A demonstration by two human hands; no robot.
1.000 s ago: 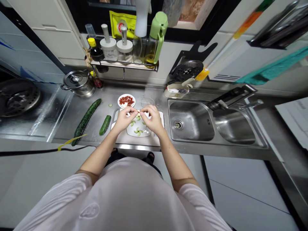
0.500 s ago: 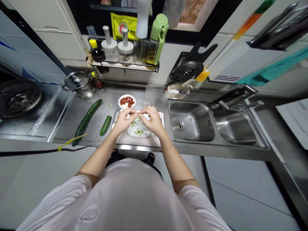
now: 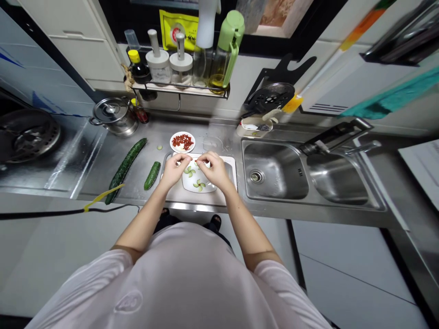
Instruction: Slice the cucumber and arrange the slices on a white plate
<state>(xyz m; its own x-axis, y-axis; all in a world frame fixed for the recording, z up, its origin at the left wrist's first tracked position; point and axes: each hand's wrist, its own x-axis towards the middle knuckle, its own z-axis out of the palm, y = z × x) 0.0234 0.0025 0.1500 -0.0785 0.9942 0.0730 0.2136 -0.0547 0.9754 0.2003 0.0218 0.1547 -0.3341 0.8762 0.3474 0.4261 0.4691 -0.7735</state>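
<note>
A white plate [image 3: 190, 184] sits on a pale cutting board [image 3: 192, 197] at the counter's front edge. Cucumber slices [image 3: 198, 185] lie on the plate in small pinwheel shapes. My left hand [image 3: 174, 168] and my right hand [image 3: 214, 169] hover over the plate's far side, fingertips pinched and nearly touching each other. What the fingers pinch is too small to make out. A small dish of red pieces [image 3: 182, 141] stands just behind the board.
A whole cucumber [image 3: 125, 168] and a short cucumber piece [image 3: 152, 175] lie left of the board. A lidded steel pot [image 3: 112, 116] stands at the back left, a double sink [image 3: 277, 171] to the right. A rack of bottles [image 3: 181, 64] hangs on the wall.
Both hands stay pinched over the plate and have shifted slightly. The camera has tilted a little, so everything sits marginally lower in view.
</note>
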